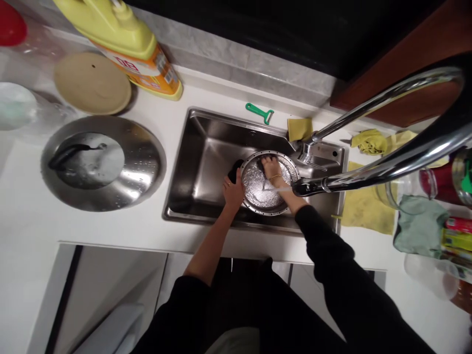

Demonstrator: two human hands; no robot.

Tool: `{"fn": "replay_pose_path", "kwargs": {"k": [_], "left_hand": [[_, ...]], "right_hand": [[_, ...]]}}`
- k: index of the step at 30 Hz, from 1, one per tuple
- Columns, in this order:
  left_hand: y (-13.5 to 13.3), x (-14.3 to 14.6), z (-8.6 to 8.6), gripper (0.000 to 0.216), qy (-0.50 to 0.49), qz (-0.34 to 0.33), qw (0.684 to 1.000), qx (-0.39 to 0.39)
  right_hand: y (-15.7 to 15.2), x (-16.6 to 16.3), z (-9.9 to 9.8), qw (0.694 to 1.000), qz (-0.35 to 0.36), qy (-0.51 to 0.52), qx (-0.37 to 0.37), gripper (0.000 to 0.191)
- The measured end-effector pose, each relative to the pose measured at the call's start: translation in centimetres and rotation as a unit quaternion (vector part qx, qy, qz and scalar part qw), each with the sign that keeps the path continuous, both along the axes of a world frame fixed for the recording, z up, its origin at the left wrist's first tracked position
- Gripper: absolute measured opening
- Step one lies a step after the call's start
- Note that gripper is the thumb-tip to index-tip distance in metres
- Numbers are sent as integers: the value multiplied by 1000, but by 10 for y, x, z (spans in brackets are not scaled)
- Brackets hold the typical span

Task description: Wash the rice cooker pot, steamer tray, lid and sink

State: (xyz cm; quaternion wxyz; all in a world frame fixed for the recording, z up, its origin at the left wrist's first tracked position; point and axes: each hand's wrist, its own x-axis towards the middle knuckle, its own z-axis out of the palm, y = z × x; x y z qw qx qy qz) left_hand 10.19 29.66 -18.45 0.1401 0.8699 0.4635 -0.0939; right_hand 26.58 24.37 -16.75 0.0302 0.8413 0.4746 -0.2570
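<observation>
A round metal pan (258,194) with a dimpled, shiny inside and small dots or holes around its rim sits in the sink. My left hand (233,191) grips its left edge beside a black handle (235,172). Inside the pan, my right hand (272,169) is bent down against the upper part of the wall. A small dark thing shows by its fingers; I cannot make out what it is. Water runs from the faucet (308,187) into the pan, passing over my right wrist.
The steel sink (206,167) surrounds the pan. A large lid (143,162) with a black handle lies left, near a yellow bottle (147,64) and beige round board (92,83). A green peeler (258,112) rests behind; yellow cloths (368,206) and jars are right.
</observation>
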Motion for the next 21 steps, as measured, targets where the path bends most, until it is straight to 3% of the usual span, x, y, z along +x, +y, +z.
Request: {"fn": "replay_pose_path", "kwargs": {"k": [2,4,7,10,12,15,16,18,21], "left_hand": [[-2,0,0,64,0,0,1000,0],[-3,0,1,64,-5,4,1000,-1],[-1,-2,2,65,-39,-26,999,13],[11,-6,2,66,-99,-150,983,23],[20,-8,0,65,-125,-257,958,2],[18,-2,-6,62,-100,-351,929,-65],[12,4,-9,64,-79,-344,932,-81],[-9,18,-16,70,-45,-268,958,-91],[-48,43,-27,79,-47,-109,989,-87]], "right_hand": [[14,-22,-14,1000,14,-3,19,38],[5,-43,-25,998,58,18,32,42],[-41,-52,-24,982,169,86,-3,46],[-95,-28,-4,975,198,67,-79,41],[-124,-4,14,988,135,-9,-73,40],[-158,23,30,989,-64,-128,20,44],[-168,27,30,977,-138,-148,62,47],[-186,25,21,946,-250,-142,146,52],[-208,3,-5,920,-294,-76,246,54]]}}
